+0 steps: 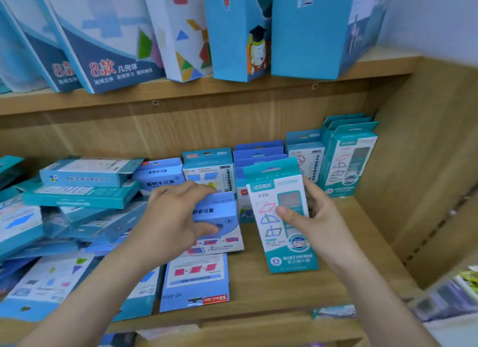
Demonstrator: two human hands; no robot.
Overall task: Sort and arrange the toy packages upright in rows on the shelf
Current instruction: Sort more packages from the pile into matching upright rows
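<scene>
My right hand grips a teal and white toy package and holds it upright over the middle of the wooden shelf. My left hand is closed over a light blue package that leans on flat ones. At the back right, teal packages and blue ones stand upright in rows. A jumbled pile of flat packages fills the left half of the shelf.
Another blue package lies flat at the shelf's front edge. Large boxes stand on the upper shelf board. The cabinet's wooden side wall closes the right. Blurred goods sit outside it, lower right.
</scene>
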